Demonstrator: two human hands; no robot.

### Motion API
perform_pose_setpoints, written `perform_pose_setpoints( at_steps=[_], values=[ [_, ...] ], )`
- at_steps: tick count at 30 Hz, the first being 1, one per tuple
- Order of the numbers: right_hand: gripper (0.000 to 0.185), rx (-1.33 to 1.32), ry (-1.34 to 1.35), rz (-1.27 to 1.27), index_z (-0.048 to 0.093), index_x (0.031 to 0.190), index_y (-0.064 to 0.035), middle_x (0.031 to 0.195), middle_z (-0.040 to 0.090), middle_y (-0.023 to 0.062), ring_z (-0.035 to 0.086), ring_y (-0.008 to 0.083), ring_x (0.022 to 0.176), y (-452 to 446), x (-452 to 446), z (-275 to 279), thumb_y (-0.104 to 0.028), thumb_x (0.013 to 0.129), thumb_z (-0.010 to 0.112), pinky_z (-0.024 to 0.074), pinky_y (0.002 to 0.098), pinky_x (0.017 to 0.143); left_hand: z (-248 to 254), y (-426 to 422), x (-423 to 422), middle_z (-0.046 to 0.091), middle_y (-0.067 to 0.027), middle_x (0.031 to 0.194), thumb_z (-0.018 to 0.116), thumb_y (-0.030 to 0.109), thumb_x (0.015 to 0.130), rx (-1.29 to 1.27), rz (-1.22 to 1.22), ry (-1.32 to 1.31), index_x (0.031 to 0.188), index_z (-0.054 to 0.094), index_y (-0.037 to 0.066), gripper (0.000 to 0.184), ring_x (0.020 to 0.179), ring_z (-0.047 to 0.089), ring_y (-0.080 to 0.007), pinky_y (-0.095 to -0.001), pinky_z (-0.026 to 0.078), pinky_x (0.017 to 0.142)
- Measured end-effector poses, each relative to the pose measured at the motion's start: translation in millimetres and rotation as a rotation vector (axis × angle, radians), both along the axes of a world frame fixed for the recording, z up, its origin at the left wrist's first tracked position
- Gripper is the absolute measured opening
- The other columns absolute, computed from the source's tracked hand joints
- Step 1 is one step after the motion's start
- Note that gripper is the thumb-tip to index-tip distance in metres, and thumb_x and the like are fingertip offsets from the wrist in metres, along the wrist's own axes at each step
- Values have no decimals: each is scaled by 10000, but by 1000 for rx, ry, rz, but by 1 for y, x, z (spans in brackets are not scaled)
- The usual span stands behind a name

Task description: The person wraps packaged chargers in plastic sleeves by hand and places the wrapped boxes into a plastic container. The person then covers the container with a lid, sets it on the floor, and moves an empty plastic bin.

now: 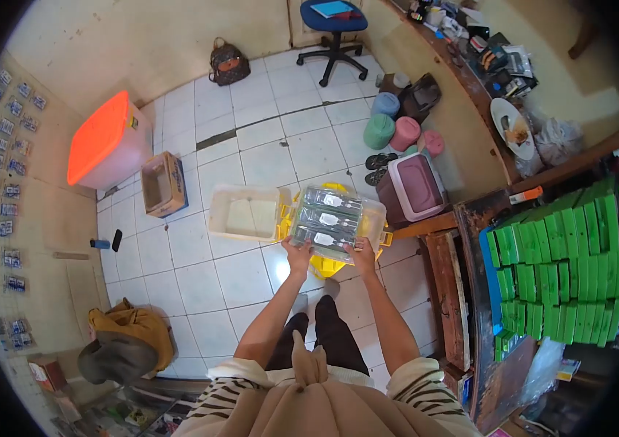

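Both of my arms reach forward to a clear plastic container (330, 218) in the middle of the view. Inside it lie several dark green packets with white labels (328, 219). My left hand (298, 255) grips the near left corner, and my right hand (362, 256) grips the near right corner. Beneath the container is something yellow (326, 266), largely hidden. Just to the left an open translucent box (245, 213) with a yellow latch rests against it or close by; whether they touch is unclear.
A cardboard box (163, 186) and an orange-lidded bin (102, 142) stand at left. Right of the container is a purple bin (415, 186). Green boxes (561, 262) are stacked on the right table. A blue chair (333, 20) and backpack (229, 63) are at the back.
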State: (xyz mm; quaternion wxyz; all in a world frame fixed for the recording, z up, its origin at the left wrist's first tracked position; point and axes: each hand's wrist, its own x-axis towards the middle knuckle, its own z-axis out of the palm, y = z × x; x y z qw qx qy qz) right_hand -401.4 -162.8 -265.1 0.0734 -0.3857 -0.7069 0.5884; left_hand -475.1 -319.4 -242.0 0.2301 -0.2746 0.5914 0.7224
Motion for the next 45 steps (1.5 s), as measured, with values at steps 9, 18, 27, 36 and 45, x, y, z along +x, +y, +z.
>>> perform_pose_setpoints(
  at_steps=[9,18,27,36,45],
  values=[
    [610,269,21,-88,427,1154,-30,992,463,131,515,213,828,-14,-13,21,-73,637,748,458,287,668,25,-2,1,340,-176,1138,685,99,671,-1053,-601,529,1282,282,8,737,1102,321,-341,-428,311,889],
    [730,375,42,166,297,1350,-129,1180,325,151,452,313,1042,-20,-2,42,-55,720,658,417,360,862,30,2,-10,190,-194,1391,472,13,727,-1073,-810,988,1337,190,-23,673,1301,162,-350,-520,126,1036],
    [687,497,-102,227,289,1357,-132,1191,346,144,452,285,996,-29,-6,51,-116,761,631,391,345,872,18,-5,-21,124,-179,1427,508,87,723,-1237,-1054,1051,1361,138,-18,745,1322,125,-331,-517,93,1045],
    [365,723,93,-18,470,1167,-92,1034,414,183,440,327,955,-34,81,101,-22,810,508,376,385,828,78,-42,12,303,-190,1333,523,15,699,-615,-933,1238,1324,270,21,674,1240,281,-349,-451,215,1027],
    [179,433,-383,-364,586,898,-11,807,585,178,537,354,778,-163,362,2,-157,846,495,449,400,696,-38,-147,82,530,-156,1010,514,100,733,-381,-1677,1033,1069,526,55,339,979,489,-316,-394,412,844]
  ],
)
